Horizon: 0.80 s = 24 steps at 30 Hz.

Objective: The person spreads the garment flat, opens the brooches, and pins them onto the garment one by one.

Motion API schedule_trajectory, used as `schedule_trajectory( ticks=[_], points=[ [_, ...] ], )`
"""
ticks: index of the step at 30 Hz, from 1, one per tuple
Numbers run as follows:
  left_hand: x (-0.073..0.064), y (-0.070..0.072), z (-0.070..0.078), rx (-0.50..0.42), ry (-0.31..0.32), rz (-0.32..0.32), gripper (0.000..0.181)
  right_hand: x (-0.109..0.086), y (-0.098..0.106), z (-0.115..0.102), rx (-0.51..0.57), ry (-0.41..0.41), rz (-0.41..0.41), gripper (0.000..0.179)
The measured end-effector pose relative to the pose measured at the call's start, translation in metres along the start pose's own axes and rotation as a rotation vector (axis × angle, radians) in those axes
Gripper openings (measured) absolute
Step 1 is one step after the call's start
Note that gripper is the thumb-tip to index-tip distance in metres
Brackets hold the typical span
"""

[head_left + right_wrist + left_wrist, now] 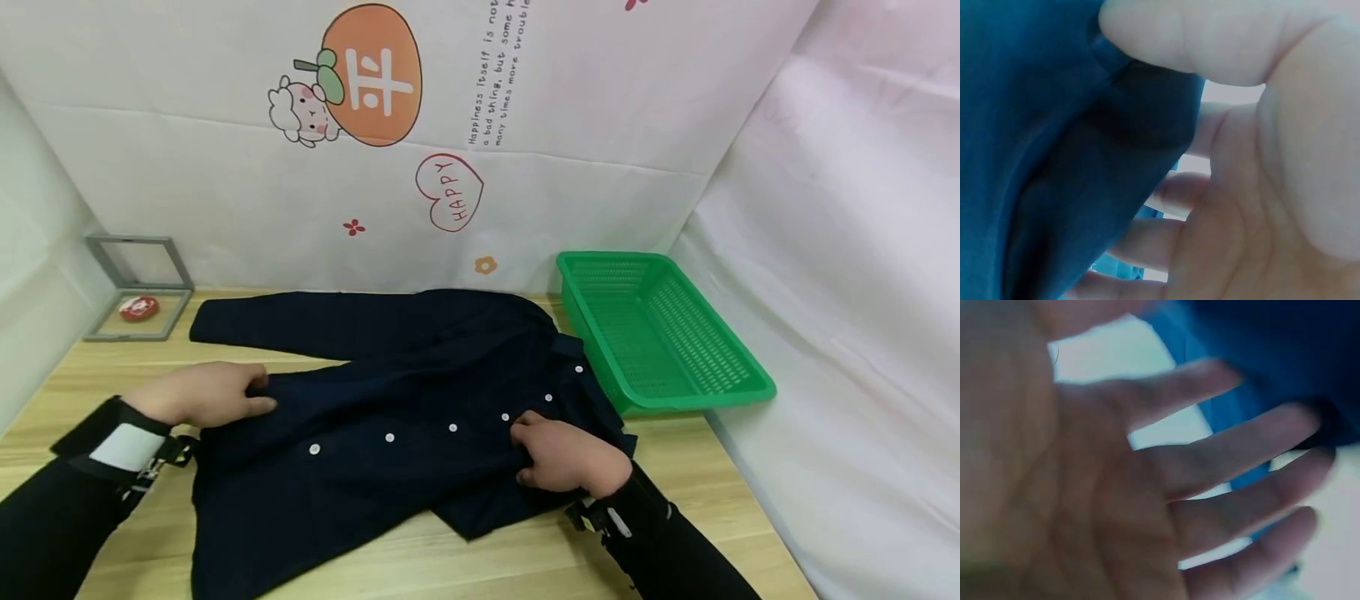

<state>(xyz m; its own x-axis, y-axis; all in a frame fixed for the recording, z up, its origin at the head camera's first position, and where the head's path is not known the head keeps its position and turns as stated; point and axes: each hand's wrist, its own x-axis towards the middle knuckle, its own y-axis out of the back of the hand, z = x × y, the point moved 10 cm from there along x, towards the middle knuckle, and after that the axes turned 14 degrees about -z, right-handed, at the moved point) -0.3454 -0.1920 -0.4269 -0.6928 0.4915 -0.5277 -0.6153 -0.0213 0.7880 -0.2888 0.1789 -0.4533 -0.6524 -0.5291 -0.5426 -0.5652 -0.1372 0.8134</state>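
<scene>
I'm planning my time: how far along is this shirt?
Done: the navy button-up shirt lies spread, white buttons facing up. In hand: the right hand pinches it; the left hand is at its edge. Remaining, perhaps: folding, as the far sleeve stretches out.

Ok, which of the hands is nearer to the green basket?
Right. The right hand is on the dark shirt, nearer the camera and left of the green basket; the left hand is near the shirt's hem, farther left.

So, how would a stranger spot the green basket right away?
Find the wooden table, then the dark navy shirt spread across it. Right beside the shirt's collar, at the table's back right, sits the green basket, rectangular with perforated sides: the only green thing on the table.
</scene>
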Motion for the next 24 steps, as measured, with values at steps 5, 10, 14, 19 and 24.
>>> schedule_trajectory(
  ticks=[5,10,14,19,24],
  points=[
    [0.019,0.01,-0.007,0.029,0.102,0.264,0.059,0.001,-0.001,0.0,0.001,-0.013,-0.006,0.032],
    [0.035,0.009,-0.014,0.086,0.112,0.316,0.044,0.001,-0.001,0.0,0.006,-0.012,-0.008,0.031],
    [0.036,0.012,-0.012,0.098,0.035,0.292,0.011,0.001,-0.002,-0.001,0.008,-0.005,-0.006,0.032],
    [0.002,0.054,-0.018,0.06,0.049,0.427,0.023,0.0,-0.001,0.0,0.007,-0.014,-0.004,0.027],
    [-0.016,0.084,-0.035,0.0,0.121,0.568,0.024,-0.006,0.005,-0.003,-0.026,-0.025,0.042,0.014]
  ],
)
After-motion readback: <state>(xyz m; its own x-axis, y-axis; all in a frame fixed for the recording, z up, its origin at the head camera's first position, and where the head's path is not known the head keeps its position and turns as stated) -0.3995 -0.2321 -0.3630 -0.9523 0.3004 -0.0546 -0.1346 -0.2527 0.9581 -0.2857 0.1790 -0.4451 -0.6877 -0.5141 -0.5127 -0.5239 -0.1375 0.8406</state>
